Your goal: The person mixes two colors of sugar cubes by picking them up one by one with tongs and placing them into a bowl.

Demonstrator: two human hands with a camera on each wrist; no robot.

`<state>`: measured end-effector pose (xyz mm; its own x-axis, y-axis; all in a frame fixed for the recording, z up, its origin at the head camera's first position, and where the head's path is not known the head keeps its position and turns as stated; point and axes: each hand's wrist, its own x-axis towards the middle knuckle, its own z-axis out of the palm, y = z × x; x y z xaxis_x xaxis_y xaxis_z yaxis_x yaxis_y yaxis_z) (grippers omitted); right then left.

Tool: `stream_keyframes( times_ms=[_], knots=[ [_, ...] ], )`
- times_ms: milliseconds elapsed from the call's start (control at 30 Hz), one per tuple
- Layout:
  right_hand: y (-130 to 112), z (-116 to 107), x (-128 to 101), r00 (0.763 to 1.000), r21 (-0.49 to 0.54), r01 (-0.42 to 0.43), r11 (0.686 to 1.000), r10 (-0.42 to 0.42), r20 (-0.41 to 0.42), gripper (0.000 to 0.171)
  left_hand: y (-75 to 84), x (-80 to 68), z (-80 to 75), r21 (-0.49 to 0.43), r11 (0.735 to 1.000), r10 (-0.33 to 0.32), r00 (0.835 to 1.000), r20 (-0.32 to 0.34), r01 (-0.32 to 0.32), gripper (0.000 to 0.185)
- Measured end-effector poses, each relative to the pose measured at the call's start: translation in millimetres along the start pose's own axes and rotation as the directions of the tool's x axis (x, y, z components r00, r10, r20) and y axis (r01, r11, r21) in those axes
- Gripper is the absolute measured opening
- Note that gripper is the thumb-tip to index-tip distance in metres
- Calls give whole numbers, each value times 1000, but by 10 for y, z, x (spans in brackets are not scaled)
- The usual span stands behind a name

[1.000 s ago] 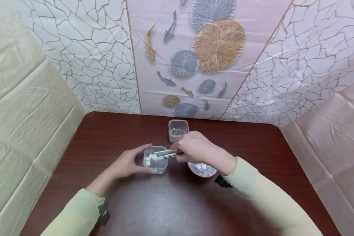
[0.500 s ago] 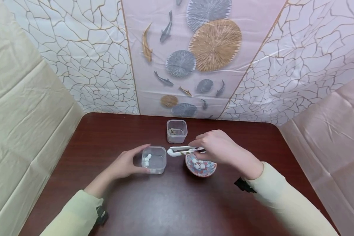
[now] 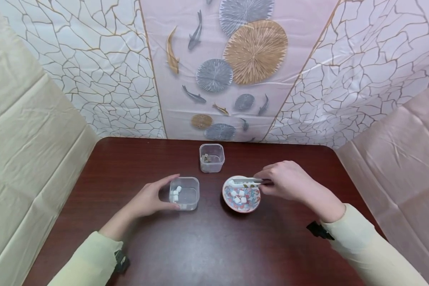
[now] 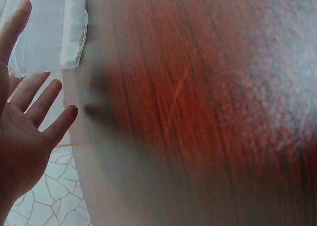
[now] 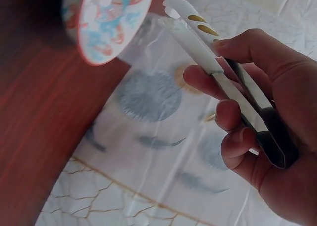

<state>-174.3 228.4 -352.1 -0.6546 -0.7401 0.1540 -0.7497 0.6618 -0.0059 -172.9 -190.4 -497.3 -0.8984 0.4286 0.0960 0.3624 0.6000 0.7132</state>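
Head view: the right hand (image 3: 289,180) grips a pair of tongs (image 3: 248,182) whose tips hover over the far rim of the patterned bowl (image 3: 241,195), just left of the hand; the white cubes (image 3: 240,197) lie directly beneath the tips. To take one cleanly, the tips should descend on either side of a single cube and close gently. The left hand (image 3: 148,198), fingers relaxed, rests against the clear container (image 3: 184,193) at its right, steadying it on the tabletop (image 3: 214,246). Left wrist view: straight fingers (image 4: 44,99) lie beside the container wall (image 4: 42,35). Right wrist view: fingers curl around the tongs (image 5: 218,70), the bowl (image 5: 106,20) beyond their tips.
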Motion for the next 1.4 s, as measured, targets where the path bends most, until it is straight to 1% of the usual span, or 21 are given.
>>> stream_keyframes(
  times_ms=[233, 467, 600, 733, 867, 1067, 1167, 1267, 1400],
  knots=[
    [101, 122, -70, 1000, -14, -25, 1000, 25, 11, 20, -17, -9, -8, 0, 1000, -1, 1000, 2, 1, 98],
    [157, 260, -57, 998, -26, -26, 999, 27, 59, 21, -20, -10, -3, -14, 1000, -15, 1000, 2, 15, 98],
    [161, 276, -51, 997, -28, -35, 999, 37, 73, 22, -22, -7, -2, -17, 1000, -18, 1000, 6, 18, 99],
    [135, 247, -18, 997, -27, -39, 999, 41, 71, 20, -12, 1, -6, -23, 1000, -20, 1000, 11, 20, 99],
    [60, 189, 81, 999, 3, -21, 1000, 21, 49, 20, 2, 3, -19, -33, 999, -20, 1000, 13, 21, 99],
    [-116, 143, 311, 998, 28, 53, 998, -54, 25, 13, 5, -5, -24, -32, 999, -20, 1000, 11, 21, 98],
    [-207, 150, 425, 996, 37, 95, 995, -95, -1, 20, 3, -9, -23, -31, 999, -21, 1000, 7, 21, 98],
    [-288, 163, 535, 991, 49, 134, 990, -133, -25, 20, -6, -8, -22, -21, 1000, -9, 1000, 4, 9, 98],
    [-361, 190, 670, 985, 46, 169, 984, -168, -38, 20, -21, 1, -26, -21, 1000, -10, 1000, 11, 11, 99]
  ],
)
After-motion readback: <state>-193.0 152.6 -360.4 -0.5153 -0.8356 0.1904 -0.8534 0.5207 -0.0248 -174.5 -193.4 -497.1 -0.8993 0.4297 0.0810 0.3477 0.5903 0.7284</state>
